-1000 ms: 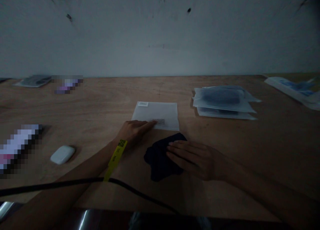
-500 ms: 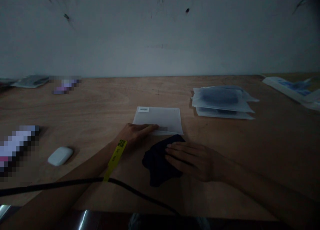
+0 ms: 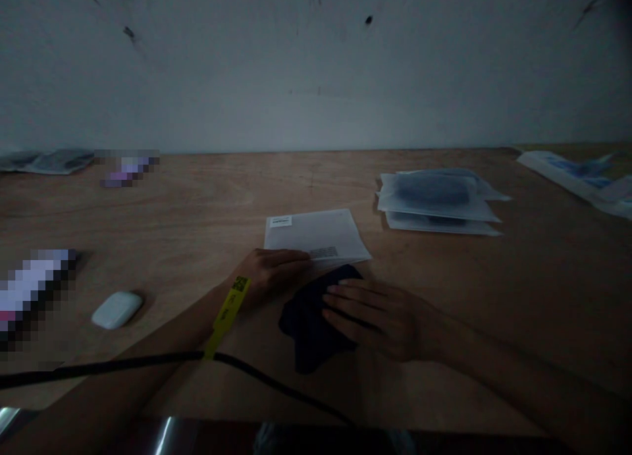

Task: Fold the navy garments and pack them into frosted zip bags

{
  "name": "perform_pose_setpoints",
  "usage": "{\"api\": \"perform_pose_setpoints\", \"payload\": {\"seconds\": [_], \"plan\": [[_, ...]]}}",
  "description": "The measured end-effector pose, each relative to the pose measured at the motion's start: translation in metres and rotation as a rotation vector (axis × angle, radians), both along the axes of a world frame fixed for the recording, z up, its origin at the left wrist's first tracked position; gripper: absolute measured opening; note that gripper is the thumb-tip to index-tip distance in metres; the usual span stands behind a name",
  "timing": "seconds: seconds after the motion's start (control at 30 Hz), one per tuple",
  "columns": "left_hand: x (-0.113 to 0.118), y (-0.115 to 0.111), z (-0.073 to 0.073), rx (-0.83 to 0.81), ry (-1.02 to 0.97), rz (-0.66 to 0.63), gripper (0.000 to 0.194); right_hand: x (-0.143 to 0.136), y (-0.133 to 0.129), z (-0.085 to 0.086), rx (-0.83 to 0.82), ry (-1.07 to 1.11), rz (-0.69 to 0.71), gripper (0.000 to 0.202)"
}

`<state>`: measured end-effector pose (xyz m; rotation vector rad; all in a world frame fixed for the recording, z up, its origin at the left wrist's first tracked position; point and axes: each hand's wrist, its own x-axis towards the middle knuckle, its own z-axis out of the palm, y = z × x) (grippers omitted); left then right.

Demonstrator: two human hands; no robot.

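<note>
A frosted plastic bag [image 3: 316, 231] with a white label at its far left corner lies on the wooden table, turned slightly askew. My left hand [image 3: 271, 267] grips its near left edge, with the thumb side uppermost and the lower fingers hidden. Just in front of the bag is a dark navy folded cloth item [image 3: 316, 326], bunched at its left side; its exact kind cannot be made out. Across its right part rests my right hand [image 3: 378, 313], fingers stretched out and lying flat on the fabric.
Several filled frosted bags [image 3: 437, 201] are stacked at the back right. Farther right lies a white-and-blue plastic wrapper [image 3: 567, 175]. A white earbud case [image 3: 117, 310] and a blurred-out phone-like object [image 3: 34, 290] are at left. A black cable [image 3: 133, 363] with a yellow tag [image 3: 228, 317] crosses in front.
The bag has turned, its right side swinging nearer and to the right, with my left hand at its edge. My right hand stays on the dark cloth item.
</note>
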<state>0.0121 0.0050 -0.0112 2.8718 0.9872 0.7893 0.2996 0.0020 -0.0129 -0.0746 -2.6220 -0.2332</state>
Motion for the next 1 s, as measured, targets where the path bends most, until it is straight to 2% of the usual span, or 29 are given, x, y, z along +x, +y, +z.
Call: {"api": "perform_pose_setpoints", "payload": {"seconds": [0.17, 0.33, 0.5, 0.67, 0.77, 0.93, 1.0], "plan": [[0.005, -0.007, 0.008, 0.071, -0.004, -0.021, 0.033, -0.003, -0.006, 0.003, 0.089, 0.019, 0.081, 0.031], [0.014, -0.013, 0.01, 0.086, -0.002, -0.114, 0.044, -0.007, -0.007, 0.001, 0.117, 0.041, 0.092, 0.031], [0.017, -0.015, 0.008, 0.047, 0.001, -0.12, 0.047, -0.008, -0.002, -0.007, -0.03, 0.087, -0.044, 0.026], [0.017, -0.014, 0.008, 0.055, 0.025, -0.082, 0.047, 0.0, 0.0, -0.011, -0.214, 0.037, -0.242, 0.038], [0.015, -0.01, 0.006, 0.11, 0.036, -0.072, 0.045, 0.004, 0.002, -0.014, -0.195, 0.018, -0.277, 0.042], [0.009, -0.003, 0.004, 0.218, 0.104, 0.019, 0.028, 0.004, 0.005, -0.015, -0.086, -0.012, -0.379, 0.038], [0.009, -0.004, 0.005, 0.236, 0.118, 0.0, 0.028, 0.004, 0.005, -0.013, -0.043, -0.032, -0.424, 0.039]]}}
